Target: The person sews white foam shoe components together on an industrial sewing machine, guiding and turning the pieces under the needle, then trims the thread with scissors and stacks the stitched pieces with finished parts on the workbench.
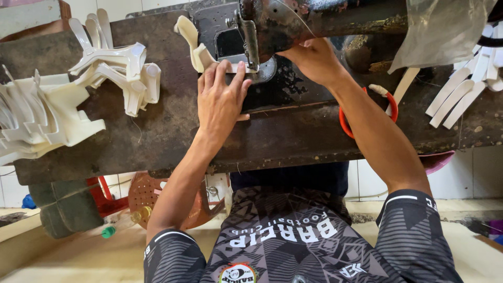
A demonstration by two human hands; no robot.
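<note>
A dark, worn worktop [157, 131] is carrying a sewing machine [314, 21]. The left hand [220, 99] is lying flat, fingers spread, pressing the cream strip [201, 55] at the needle. The right hand [314, 60] is reaching under the machine; its grip is hidden. Feeding slowly, fingers clear, looks wise.

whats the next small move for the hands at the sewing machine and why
Probably ease the cream cut leather-like piece a little further under the dark worn sewing machine's presser foot. The left hand lies flat on it just before the foot, the right hand steadies beside it, and most of the piece looks unfed.
</note>
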